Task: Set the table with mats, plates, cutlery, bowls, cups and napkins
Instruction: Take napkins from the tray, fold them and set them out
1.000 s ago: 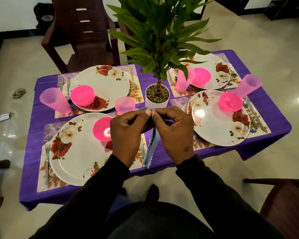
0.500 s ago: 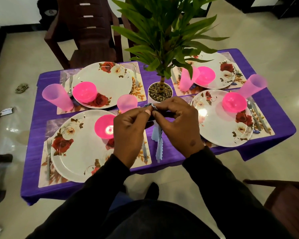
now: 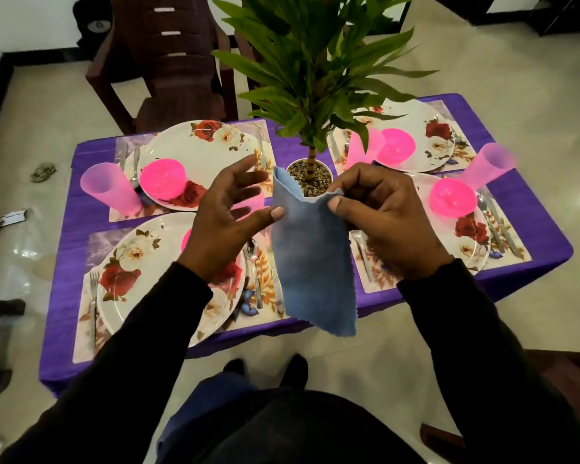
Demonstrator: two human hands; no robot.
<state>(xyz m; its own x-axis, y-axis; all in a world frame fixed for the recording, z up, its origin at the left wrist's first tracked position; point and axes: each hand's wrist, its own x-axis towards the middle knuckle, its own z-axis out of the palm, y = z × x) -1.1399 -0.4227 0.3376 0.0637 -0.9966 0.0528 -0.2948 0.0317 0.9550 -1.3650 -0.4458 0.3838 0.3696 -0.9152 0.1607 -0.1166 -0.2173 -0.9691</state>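
Observation:
A blue cloth napkin [image 3: 312, 262] hangs unfolded above the near edge of the purple-covered table [image 3: 71, 236]. My right hand [image 3: 389, 222] pinches its upper right corner between thumb and fingers. My left hand [image 3: 225, 222] is spread, with the thumb touching the napkin's left edge. Four floral plates lie on mats, among them the near-left plate [image 3: 131, 262] and the near-right plate [image 3: 466, 236]. Pink bowls [image 3: 163, 177] [image 3: 452, 197] sit on the plates. Pink cups [image 3: 108, 189] [image 3: 486, 165] stand beside them. A fork [image 3: 93, 296] and a spoon [image 3: 253, 259] flank the near-left plate.
A potted green plant [image 3: 310, 179] stands at the table's centre, its leaves hanging over the far settings. A brown chair [image 3: 168, 61] is behind the table, and another chair [image 3: 566, 380] is at my lower right. Glossy tiled floor surrounds the table.
The napkin, bunched between both hands before, now hangs open. My hands have moved apart and my left fingers have spread out.

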